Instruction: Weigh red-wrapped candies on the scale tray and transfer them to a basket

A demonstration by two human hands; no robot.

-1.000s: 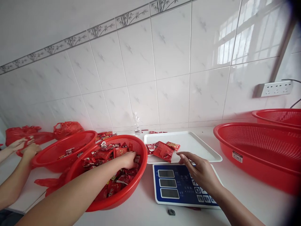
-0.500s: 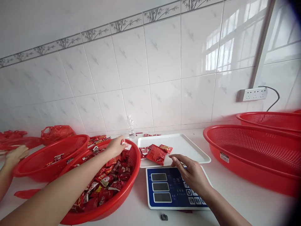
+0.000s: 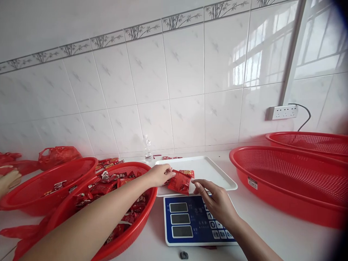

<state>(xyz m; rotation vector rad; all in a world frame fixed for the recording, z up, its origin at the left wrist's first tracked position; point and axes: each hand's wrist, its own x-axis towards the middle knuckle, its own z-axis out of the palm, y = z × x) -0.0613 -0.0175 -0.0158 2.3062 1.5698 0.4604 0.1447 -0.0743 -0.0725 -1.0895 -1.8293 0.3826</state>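
Note:
My left hand [image 3: 160, 174] reaches over the left side of the white scale tray [image 3: 217, 174]. Its fingers are pinched at the edge of a red packet [image 3: 179, 182], and whatever lies between them is hidden. Another red and gold packet [image 3: 188, 173] lies just behind. My right hand [image 3: 216, 197] hovers above the blue keypad of the scale [image 3: 199, 221], thumb and forefinger closed together by the red packet's right edge. I cannot make out what, if anything, they hold. Under my left forearm, a red basket [image 3: 148, 214] holds many small wrapped packets.
Another red basket [image 3: 27, 203] stands at the left, near another person's hand [image 3: 9, 181]. Two red baskets, one nearer [image 3: 282, 192] and one behind [image 3: 312, 136], stand at the right. A clear bottle [image 3: 147, 148] is by the wall. A small dark object [image 3: 184, 255] lies before the scale.
My left hand has moved right from above the packet basket to the tray; the small white and red packet it held is no longer visible. My right hand stays by the packets. The view has shifted slightly.

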